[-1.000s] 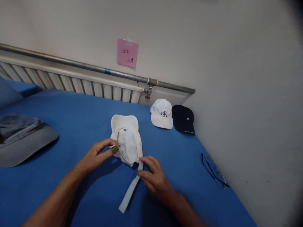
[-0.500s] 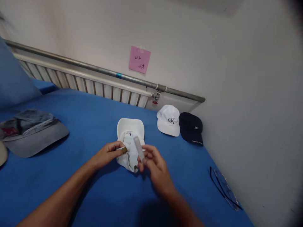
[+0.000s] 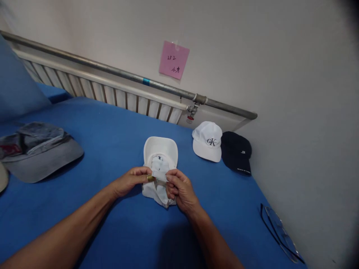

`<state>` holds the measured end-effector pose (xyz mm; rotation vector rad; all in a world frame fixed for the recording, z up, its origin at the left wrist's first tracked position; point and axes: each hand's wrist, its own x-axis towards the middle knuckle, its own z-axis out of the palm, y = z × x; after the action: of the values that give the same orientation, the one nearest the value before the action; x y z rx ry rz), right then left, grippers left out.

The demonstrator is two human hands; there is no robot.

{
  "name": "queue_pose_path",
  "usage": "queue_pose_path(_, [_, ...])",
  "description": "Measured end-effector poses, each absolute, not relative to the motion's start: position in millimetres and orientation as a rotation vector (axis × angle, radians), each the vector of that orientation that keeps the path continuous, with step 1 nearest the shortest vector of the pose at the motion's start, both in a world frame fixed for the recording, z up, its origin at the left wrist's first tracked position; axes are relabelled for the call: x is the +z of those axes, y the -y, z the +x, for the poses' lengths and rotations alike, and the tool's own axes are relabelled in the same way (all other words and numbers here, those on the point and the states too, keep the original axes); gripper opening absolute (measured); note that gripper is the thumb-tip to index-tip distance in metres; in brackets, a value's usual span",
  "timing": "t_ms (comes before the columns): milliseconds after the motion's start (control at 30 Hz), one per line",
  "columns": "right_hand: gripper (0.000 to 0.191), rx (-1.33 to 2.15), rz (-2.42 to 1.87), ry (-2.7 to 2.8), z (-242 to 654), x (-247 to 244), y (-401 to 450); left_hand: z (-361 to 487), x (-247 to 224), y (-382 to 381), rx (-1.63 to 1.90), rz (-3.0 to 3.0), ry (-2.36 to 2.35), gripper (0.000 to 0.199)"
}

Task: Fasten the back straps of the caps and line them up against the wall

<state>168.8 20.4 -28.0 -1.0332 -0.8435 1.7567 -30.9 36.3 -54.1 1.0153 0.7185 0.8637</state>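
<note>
Swung down since the earlier frame, when it stood up from the right fingers toward eleven o'clock, the strap [image 3: 160, 175] now crosses from one hand to the other. Clock directions are those of the view, with twelve at the top, away from the wearer. The upturned white cap [image 3: 159, 163] rests on the blue sheet [image 3: 120, 127], directly between the hands, its brim toward twelve and its lining uppermost. At nine o'clock, the left hand [image 3: 130, 182] reaches in from seven and pinches the brass-coloured buckle [image 3: 150, 178] between thumb and fingers. At about four, the right hand [image 3: 182, 191] grips the strap in a thumb-and-finger pinch. Note the key relation: the strap's long axis runs roughly from four toward ten, its far end just beside the buckle at the left fingertips. That end is therefore nearer the left hand, though the right one holds the strap. Whether the end touches the buckle or has entered it cannot be told, as fingers cover part of the place. Surrounding objects: toward two o'clock, the lettered white cap [image 3: 207, 142] and, touching or overlapped by it, the dark cap [image 3: 236, 154]; toward four, the glasses [image 3: 282, 235], near the wall; toward nine, well apart, the grey cap [image 3: 42, 153].
</note>
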Motion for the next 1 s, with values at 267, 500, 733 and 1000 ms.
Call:
queue_pose_path(267, [0.022, 1.793, -1.110, 1.061, 162.0, -30.4, -17.7, -34.0, -53.4, -38.1, 0.830, 0.977, -0.690, 0.032])
queue_pose_path(500, [0.020, 1.843, -1.066, 1.109, 167.2, -35.7, -20.7, -35.7, -50.2, -36.8, 0.803, 0.980, -0.659, 0.028])
queue_pose_path(733, [0.022, 1.883, -1.042, 1.029, 170.2, -34.5, -23.1, -36.7, -49.0, -35.3, 0.794, 0.977, -0.705, 0.033])
queue_pose_path(1000, [0.022, 1.935, -1.089, 0.971, 170.3, -31.6, -24.0, -34.8, -47.8, -35.5, 0.814, 0.977, -0.685, 0.026])
